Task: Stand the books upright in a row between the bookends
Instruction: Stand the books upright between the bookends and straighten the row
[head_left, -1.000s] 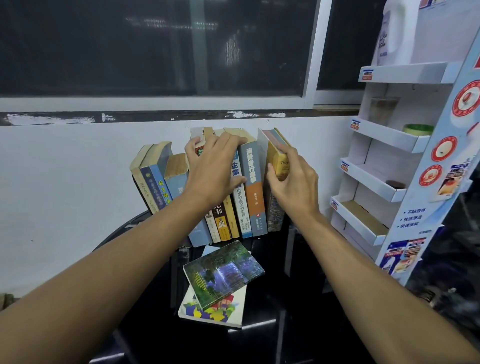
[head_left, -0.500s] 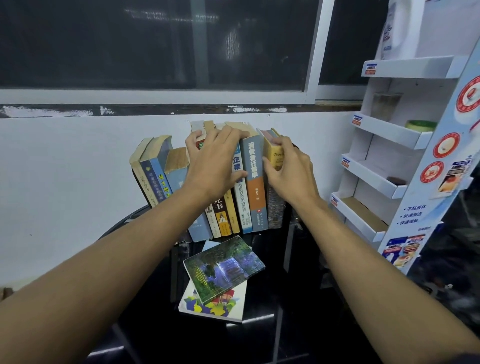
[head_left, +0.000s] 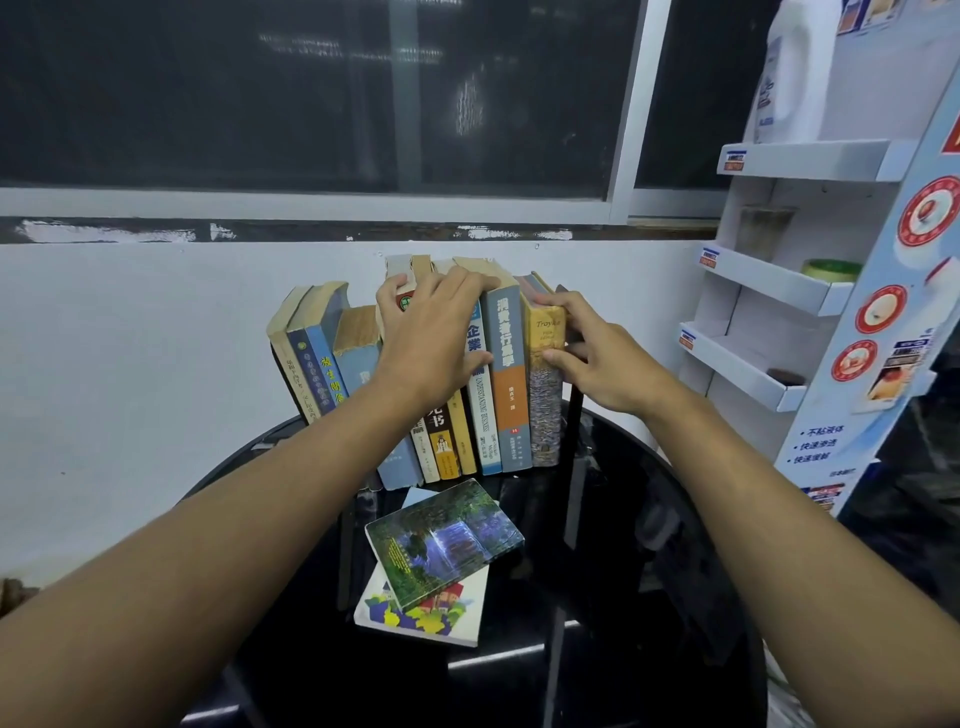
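Our left grip (head_left: 431, 338) lies across the spines of the middle books (head_left: 485, 415) of the standing row, fingertips hooked over their top edges, grasping them as a bundle. Our right grip (head_left: 597, 364) pinches the yellow-spined paperback (head_left: 543, 332) at the row's right end, thumb on the spine and fingers over the top. That book stands just beside the thin black metal bookend (head_left: 574, 431) on the glossy black round desk (head_left: 649, 545).

The weak side, we judge, is the left. The three blue and beige books (head_left: 317, 358) there lean away from the rest, and we cannot make out a support behind them. If we let go of the bundle, the middle books may fan over after them and the whole row could topple.

The right bookend is another risk. The desk looks slick, so a hard sideways shove on the yellow paperback could slide the bookend outward and open a gap.

The forest-cover paperback (head_left: 447, 535) lies flat on the white picture-cover book (head_left: 421, 613) near the foot of the row. Both are not yet stood up. Reaching for either frees one side, and a falling book could knock them off the desk.
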